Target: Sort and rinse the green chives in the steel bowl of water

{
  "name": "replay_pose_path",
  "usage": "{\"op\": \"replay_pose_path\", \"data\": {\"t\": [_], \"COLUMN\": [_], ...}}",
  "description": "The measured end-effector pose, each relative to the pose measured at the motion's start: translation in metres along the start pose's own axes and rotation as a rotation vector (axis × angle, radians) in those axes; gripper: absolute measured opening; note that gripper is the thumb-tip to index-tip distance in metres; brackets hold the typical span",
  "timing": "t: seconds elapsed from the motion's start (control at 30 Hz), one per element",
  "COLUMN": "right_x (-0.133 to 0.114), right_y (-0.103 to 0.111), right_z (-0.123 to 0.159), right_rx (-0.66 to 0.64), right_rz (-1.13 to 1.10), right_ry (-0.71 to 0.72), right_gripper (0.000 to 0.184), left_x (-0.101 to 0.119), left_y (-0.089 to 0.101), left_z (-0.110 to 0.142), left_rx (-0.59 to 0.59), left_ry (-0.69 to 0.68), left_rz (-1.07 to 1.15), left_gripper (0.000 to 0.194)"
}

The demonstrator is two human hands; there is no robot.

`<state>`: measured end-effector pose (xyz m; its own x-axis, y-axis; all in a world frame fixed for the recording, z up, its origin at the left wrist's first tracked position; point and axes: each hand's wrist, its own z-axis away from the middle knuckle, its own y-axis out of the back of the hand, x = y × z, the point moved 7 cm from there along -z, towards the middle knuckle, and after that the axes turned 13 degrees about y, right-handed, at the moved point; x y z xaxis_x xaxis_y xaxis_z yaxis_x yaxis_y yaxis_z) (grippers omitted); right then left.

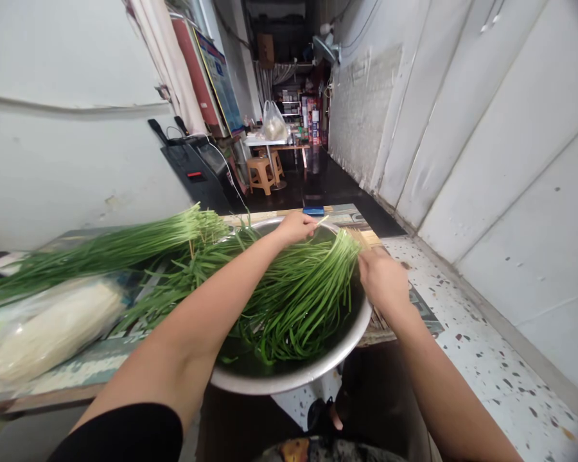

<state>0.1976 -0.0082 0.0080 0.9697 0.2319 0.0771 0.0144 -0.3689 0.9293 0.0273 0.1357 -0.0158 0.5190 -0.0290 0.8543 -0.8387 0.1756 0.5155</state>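
A wide metal basin (289,385) holds a heap of long green garlic chives (298,295), their pale cut ends gathered at its right side. Over the basin's far rim, my left hand (296,228) is closed in a pinch on a pale chive stalk (322,220). My right hand (385,279) is curled closed by the right rim, close to the chives' pale ends. Whatever lies within its fingers is hidden. Thin bamboo skewers (360,239) lie just beyond the right hand, and more sticks show below it.
Another large bunch of chives (125,250) lies on the table at left. In front of it is a plastic-wrapped pale bundle (58,327). A blue object (313,210) rests at the table's far edge. Stools (260,174) and a small table (264,139) stand down the corridor.
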Motion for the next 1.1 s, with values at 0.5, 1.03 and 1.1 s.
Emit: {"op": "replay_pose_path", "data": {"t": [0.5,1.03,1.1], "right_x": [0.003,0.005,0.005], "right_y": [-0.001,-0.001,-0.001], "right_z": [0.000,0.002,0.002], "right_rx": [0.037,0.093,0.097], "right_rz": [-0.076,-0.101,-0.104], "right_ry": [0.004,0.011,0.013], "right_gripper": [0.033,0.030,0.030], "left_x": [-0.003,-0.001,-0.001], "left_y": [-0.023,-0.022,-0.022], "left_z": [0.009,0.011,0.010], "left_rx": [-0.298,-0.311,-0.313], "left_ry": [0.221,0.281,0.283], "left_rz": [0.399,0.420,0.416], "left_gripper": [0.016,0.016,0.016]}}
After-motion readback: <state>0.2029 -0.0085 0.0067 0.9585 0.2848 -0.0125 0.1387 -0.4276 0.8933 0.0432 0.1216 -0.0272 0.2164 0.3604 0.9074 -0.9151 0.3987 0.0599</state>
